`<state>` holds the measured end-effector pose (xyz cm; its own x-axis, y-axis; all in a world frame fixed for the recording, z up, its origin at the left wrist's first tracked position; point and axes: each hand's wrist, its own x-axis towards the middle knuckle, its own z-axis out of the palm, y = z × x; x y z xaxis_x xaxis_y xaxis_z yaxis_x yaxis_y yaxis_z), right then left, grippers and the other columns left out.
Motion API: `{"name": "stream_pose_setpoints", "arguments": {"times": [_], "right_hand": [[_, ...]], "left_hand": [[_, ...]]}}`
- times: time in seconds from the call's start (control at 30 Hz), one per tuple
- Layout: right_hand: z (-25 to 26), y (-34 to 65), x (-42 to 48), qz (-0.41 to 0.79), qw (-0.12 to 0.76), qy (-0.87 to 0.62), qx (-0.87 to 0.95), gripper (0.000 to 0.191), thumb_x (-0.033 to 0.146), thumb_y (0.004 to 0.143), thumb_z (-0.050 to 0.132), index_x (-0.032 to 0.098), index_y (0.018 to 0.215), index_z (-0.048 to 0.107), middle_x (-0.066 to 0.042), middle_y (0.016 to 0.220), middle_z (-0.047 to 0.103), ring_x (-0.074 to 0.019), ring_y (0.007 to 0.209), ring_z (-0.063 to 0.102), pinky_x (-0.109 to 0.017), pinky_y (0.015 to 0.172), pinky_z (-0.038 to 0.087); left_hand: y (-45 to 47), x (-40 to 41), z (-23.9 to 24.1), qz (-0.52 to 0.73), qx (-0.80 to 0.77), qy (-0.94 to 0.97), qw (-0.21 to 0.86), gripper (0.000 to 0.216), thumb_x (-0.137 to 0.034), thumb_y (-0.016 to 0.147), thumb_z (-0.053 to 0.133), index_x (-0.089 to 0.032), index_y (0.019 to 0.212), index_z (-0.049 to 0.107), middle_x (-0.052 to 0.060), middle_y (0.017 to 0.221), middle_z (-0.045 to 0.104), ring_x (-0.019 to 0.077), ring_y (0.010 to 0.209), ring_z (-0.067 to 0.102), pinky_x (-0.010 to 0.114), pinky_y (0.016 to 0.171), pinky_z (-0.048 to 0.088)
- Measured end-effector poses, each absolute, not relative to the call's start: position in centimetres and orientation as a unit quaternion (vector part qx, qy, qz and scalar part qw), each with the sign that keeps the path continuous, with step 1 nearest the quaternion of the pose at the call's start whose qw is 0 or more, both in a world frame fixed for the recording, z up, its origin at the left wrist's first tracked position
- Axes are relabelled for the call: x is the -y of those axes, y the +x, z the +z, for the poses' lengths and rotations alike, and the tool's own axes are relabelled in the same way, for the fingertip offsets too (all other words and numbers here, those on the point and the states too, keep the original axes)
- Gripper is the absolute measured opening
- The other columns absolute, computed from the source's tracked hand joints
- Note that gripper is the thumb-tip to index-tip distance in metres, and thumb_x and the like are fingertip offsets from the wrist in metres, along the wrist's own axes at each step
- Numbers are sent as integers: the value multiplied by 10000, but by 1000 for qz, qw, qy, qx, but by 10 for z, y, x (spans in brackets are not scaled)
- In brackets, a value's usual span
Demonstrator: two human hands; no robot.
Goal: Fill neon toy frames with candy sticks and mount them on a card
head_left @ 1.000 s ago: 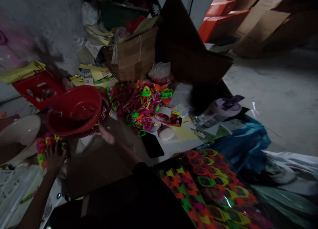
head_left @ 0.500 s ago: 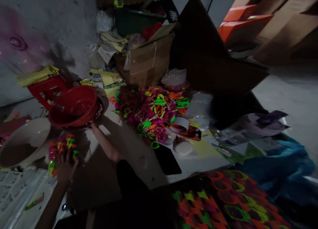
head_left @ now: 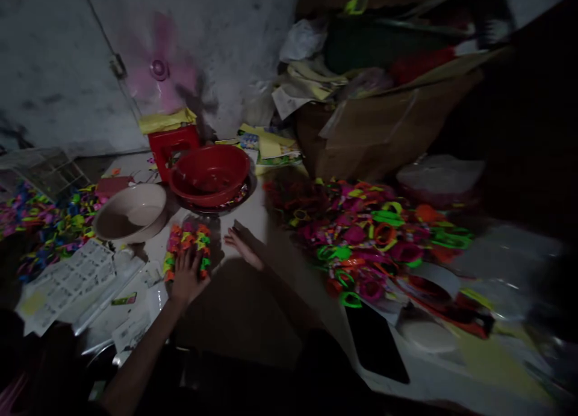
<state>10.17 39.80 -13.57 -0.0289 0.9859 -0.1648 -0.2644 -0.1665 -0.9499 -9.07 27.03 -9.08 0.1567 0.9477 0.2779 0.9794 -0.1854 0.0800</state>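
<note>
My left hand [head_left: 187, 279] lies with its fingers spread on a clear pack of bright plastic pieces [head_left: 187, 238], in rows of orange, yellow, green and pink. To its right, my right hand [head_left: 244, 248] is stretched out just over the table with nothing in it. Beyond both hands a red plastic basin [head_left: 212, 174] stands on a dark round tray that holds small pieces. A pale basin [head_left: 130, 214] is left of the pack. Right of my right hand spreads a heap of bright plastic toy watches [head_left: 361, 223].
A pink fan [head_left: 159, 70] stands behind a red stool [head_left: 174, 148] by the wall. An open cardboard box [head_left: 383, 130] sits at the back. A black phone-like slab [head_left: 377, 344] and a tape roll [head_left: 436, 280] lie at right. Printed sheets [head_left: 72, 277] are at left.
The view has swung left, so things sit further right in it. My right hand has come away from the red basin's edge toward me. My left hand stays on the pack.
</note>
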Motion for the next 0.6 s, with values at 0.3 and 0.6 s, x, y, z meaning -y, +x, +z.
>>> {"name": "stream_pose_setpoints", "arguments": {"times": [0.3,0.6], "right_hand": [[-202,114,-293,433,449,-561,545,479,582,860,416,158,971,610,-168,897,657,-254,826,652,-437,795,542],[-194,115,-222,247,348,-494,758,438,519,843,370,182,952,628,-205,1130,588,-326,1217,482,-526,1038,387]], "left_hand": [[-102,-285,-84,-155,597,-787,15,638,-453,806,609,-139,1348,493,186,1464,400,318,1405,278,523,1155,202],[-138,-79,-67,-263,654,-707,-56,374,-398,905,507,-221,1227,573,88,1397,497,225,1369,353,447,1171,232]]}}
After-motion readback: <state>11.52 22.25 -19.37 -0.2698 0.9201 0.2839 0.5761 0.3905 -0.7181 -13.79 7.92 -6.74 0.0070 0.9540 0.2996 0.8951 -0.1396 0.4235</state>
